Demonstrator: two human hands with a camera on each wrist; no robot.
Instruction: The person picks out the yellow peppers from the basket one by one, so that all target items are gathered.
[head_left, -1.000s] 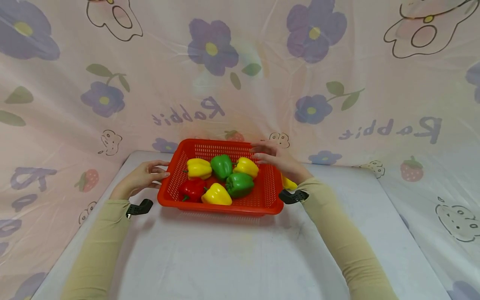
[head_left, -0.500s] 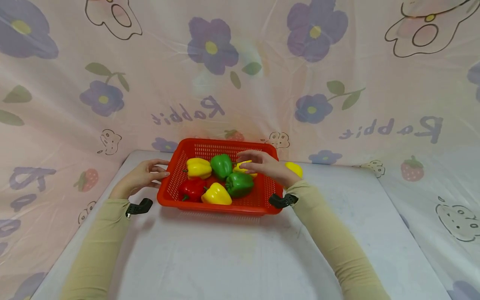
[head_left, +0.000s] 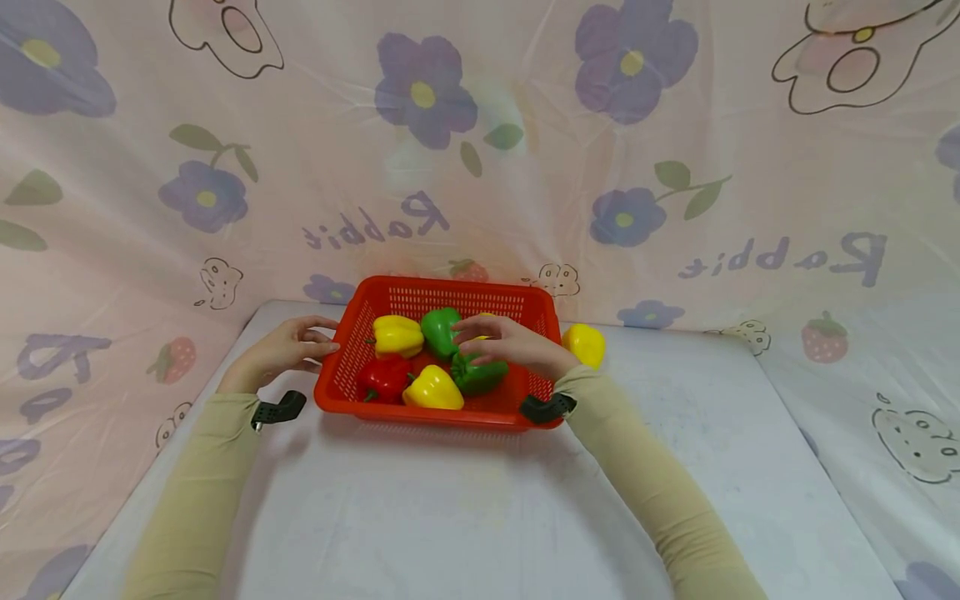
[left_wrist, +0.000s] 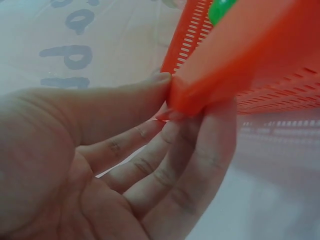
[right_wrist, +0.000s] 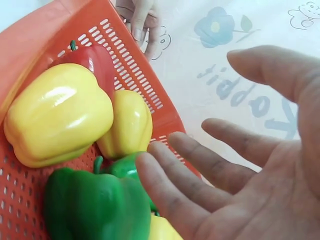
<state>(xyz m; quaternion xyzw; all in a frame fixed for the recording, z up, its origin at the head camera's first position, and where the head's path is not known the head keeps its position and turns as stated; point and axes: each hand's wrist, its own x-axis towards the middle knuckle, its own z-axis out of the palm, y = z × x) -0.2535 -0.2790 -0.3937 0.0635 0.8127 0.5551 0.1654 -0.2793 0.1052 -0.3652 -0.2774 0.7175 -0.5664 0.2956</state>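
A red slotted plastic basket holds several bell peppers: a red pepper, green ones and yellow ones. At its left end my left hand grips the rim; in the left wrist view the thumb lies on the rim and the fingers curl beneath. My right hand hovers over the basket's right half, fingers spread, holding nothing. Below it are a green pepper and a yellow pepper that it mostly hides. The right wrist view shows the fingertips near a green pepper; contact is unclear.
Outside the basket, a yellow bell pepper lies on the white table just past the right end. A printed curtain hangs right behind the table and along the left side.
My right hand has moved left and slightly lower, from the basket's right rim to above the peppers. The yellow pepper outside has come into fuller view. My left hand has stayed at the rim.
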